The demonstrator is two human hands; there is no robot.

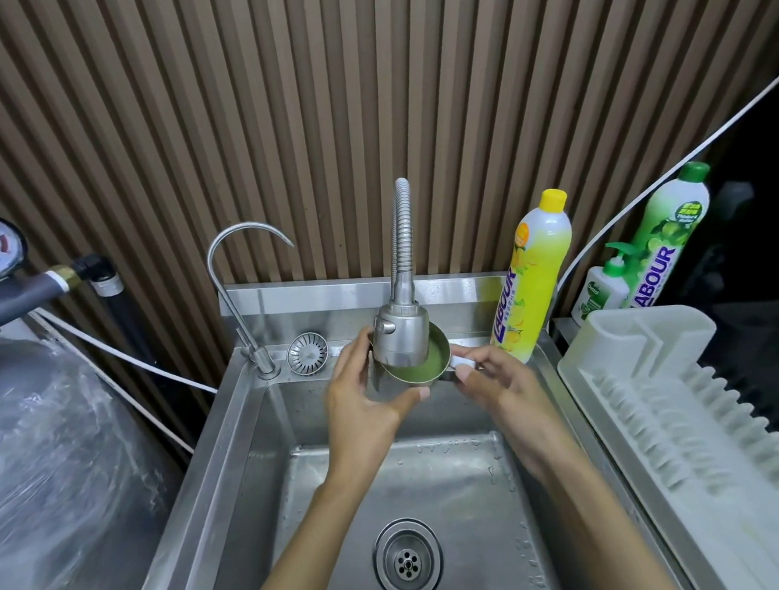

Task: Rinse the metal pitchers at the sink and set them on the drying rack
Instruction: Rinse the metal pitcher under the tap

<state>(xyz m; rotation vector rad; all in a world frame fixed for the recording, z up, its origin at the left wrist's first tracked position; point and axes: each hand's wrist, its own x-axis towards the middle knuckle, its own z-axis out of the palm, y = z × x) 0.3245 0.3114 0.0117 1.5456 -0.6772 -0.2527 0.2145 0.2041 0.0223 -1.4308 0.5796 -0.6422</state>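
A small metal pitcher (433,363) with greenish liquid inside is held above the steel sink (232,441), right under the flexible spray faucet head (401,335). My left hand (362,401) wraps around the pitcher's body from the left, thumb under its rim. My right hand (493,379) grips the pitcher's handle on the right side. The faucet head hides the far part of the pitcher's mouth. The white plastic drying rack (658,392) stands to the right of the sink with nothing on it.
A gooseneck tap (240,276) and a loose strainer (308,353) sit at the sink's back left. A yellow detergent bottle (532,277), a green one (667,236) and a pump bottle (604,286) stand at the back right. A wrapped tank (47,475) is on the left.
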